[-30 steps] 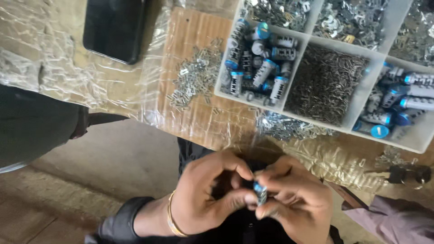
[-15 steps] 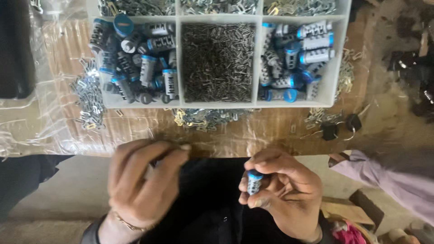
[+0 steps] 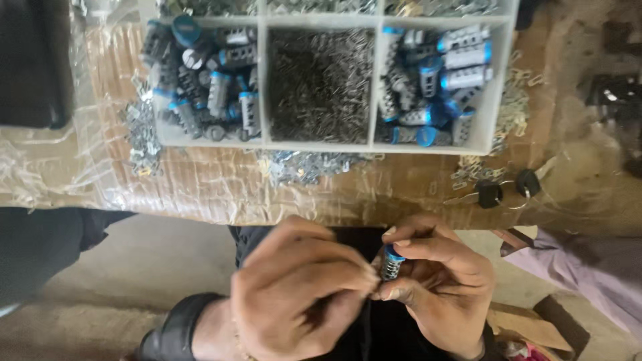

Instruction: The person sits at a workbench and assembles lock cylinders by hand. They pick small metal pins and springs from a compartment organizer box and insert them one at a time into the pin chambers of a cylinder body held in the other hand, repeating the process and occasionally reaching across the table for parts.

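— What are the hands busy with?

— The right hand [image 3: 438, 284] pinches a small grey cylinder with a blue cap [image 3: 392, 263] between thumb and fingers, holding it upright just below the table edge. The left hand [image 3: 301, 294] is curled closed, its fingertips [image 3: 366, 277] pressed against the side of that cylinder. It may be pinching some tiny part there, but the blur hides it, so I cannot tell what, if anything, it grips.

— And up on the table?

— A white compartment tray [image 3: 262, 87] sits on a brown board [image 3: 214, 180] covered with clear plastic film. Its left compartment holds a heap of the same blue-capped cylinders [image 3: 200, 87], the middle one a mass of fine dark metal bits [image 3: 319, 83], and the right one more cylinders [image 3: 435, 80].

— Anything loose around the tray?

— Small silvery metal pieces [image 3: 301, 166] lie scattered just in front of it, and more lie along its left side [image 3: 142, 134]. Two black-headed keys [image 3: 501, 192] rest on the board to the right, near the tray's corner. A dark flat object [image 3: 33, 67] lies at the far left.
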Available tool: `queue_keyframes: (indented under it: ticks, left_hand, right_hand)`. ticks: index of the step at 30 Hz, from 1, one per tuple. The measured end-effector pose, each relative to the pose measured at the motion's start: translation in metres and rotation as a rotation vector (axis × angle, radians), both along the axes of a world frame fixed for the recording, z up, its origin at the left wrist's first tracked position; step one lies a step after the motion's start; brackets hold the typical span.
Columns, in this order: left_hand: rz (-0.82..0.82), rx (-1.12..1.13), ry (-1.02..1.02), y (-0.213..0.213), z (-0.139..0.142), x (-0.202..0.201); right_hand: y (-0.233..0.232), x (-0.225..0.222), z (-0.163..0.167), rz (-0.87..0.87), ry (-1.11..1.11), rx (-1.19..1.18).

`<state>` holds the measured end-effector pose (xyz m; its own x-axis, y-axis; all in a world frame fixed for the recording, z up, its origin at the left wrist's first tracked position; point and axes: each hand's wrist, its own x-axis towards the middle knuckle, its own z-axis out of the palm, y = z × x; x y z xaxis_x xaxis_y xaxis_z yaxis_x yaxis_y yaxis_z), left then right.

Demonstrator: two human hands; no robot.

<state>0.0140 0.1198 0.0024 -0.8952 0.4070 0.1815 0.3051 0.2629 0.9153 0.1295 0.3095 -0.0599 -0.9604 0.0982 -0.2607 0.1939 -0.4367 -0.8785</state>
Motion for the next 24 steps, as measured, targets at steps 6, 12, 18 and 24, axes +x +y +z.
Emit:
queue_keyframes:
  ticks: [6, 12, 18, 24]
  left_hand:
    - [-0.218, -0.142, 0.285, -0.029, 0.000, -0.006]
    - [-0.081, 0.050, -0.037, -0.051, -0.011, 0.003]
    - [-0.196, -0.037, 0.189, -0.076, -0.018, 0.000]
    - [-0.041, 0.169, -0.083, -0.073, -0.030, 0.014]
  right_hand:
    - [-0.017, -0.003, 0.003, 0.001, 0.013, 0.124]
    - [-0.041, -0.011, -0.001, 0.053, 0.021, 0.041]
    - [-0.048, -0.014, -0.002, 0.091, 0.055, 0.189]
    - [-0.050, -0.015, -0.004, 0.098, -0.030, -0.035]
